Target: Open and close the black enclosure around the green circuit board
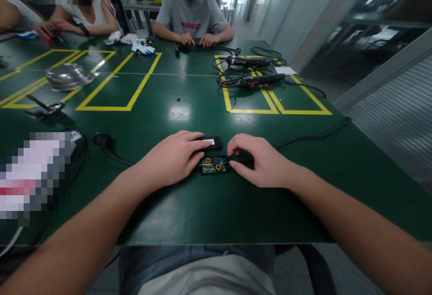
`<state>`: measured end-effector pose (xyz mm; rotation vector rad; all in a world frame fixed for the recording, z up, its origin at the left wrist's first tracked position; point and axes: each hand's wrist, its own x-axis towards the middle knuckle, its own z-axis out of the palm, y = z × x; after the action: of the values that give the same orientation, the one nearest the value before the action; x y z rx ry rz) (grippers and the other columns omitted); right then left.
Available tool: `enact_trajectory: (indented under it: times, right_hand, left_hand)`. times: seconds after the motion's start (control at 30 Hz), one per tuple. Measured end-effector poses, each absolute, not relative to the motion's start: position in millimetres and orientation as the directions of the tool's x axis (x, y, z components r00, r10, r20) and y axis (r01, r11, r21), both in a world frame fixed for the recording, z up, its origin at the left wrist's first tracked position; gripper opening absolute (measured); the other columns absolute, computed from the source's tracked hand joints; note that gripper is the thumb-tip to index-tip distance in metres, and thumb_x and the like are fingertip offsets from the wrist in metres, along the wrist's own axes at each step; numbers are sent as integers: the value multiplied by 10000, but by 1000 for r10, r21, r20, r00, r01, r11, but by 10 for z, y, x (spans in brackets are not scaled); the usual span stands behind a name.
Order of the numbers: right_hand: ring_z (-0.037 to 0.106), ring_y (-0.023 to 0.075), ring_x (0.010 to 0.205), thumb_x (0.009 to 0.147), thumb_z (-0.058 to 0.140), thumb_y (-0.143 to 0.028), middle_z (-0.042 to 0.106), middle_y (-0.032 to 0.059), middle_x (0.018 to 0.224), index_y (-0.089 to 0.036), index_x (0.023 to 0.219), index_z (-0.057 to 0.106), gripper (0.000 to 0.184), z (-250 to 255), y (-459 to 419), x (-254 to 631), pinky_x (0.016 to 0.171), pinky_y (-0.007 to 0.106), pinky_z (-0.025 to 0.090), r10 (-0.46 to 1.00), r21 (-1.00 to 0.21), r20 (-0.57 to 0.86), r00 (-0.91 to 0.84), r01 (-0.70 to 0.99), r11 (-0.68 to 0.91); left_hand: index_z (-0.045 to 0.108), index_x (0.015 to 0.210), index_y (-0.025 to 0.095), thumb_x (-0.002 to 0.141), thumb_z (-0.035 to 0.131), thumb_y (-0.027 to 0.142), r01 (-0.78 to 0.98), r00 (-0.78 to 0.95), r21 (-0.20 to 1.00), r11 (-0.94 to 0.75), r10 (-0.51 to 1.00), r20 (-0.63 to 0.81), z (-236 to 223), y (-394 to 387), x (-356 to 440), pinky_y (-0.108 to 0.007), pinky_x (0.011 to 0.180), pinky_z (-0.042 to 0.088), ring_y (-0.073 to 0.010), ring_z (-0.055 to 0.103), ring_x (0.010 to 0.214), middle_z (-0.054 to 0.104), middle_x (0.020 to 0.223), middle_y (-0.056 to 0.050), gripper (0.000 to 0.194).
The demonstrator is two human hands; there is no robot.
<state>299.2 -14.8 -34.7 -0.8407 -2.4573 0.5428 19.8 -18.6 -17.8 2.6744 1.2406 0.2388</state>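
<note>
An open black plastic case with a green circuit board (215, 165) lies on the table in front of me. Copper-wound coils and blue and yellow wires show on the board. Just behind it rests a black case cover (216, 143) with a white label. My left hand (178, 158) has its fingers stretched over the cover, its thumb at the case's left end. At the right end, my right hand (258, 160) is curled, thumb and forefinger closed around the black cable (245, 160) where it meets the case.
A power plug (102, 140) on a cord lies to the left, beside a partly blurred-out box (33, 173). Corded black tools (253, 70) lie inside yellow tape at the back right. A metal bowl (69, 77) and gloves (143, 47) are farther left. People sit across the green table (189, 214).
</note>
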Motion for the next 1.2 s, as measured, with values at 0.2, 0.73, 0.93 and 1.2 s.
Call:
enact_trajectory:
  times: [0.2,0.73,0.93,1.2]
  right_hand:
    - [597,204,779,968,561,-128,649,37,872,-227,913,593,117,-327,-115,2971,751,339,473,652,-523,250,-716,467,713]
    - [607,184,746,885,566,-118,709,21,911,-215,1104,629,247,-341,-61,3019,722,322,479,703,-631,197,-684,461,625]
    - [615,190,770,935,697,-303,700,30,932,-208,1119,665,210,-322,-112,3003,727,324,482,651,-557,221,-726,454,695]
    - [644,197,777,941,793,-357,726,40,948,-203,1141,706,267,-350,-136,2957,730,320,479,665,-489,219,-714,509,708]
  left_hand:
    - [774,1273,199,1049,653,304,853,485,200,-482,874,38,-107,-186,219,-463,981,620,-321,757,1102,825,1177,-119,275]
    - [804,1316,231,1033,703,250,586,740,397,-706,667,93,-14,-306,217,-397,1014,598,-258,771,1118,815,1258,-81,301]
    - [788,1298,228,996,759,221,639,711,358,-681,700,66,-11,-336,245,-404,997,606,-264,750,1122,788,1253,-85,304]
    - [730,1287,209,990,742,205,660,714,300,-689,699,33,2,-374,300,-411,957,598,-278,719,1110,747,1227,-93,297]
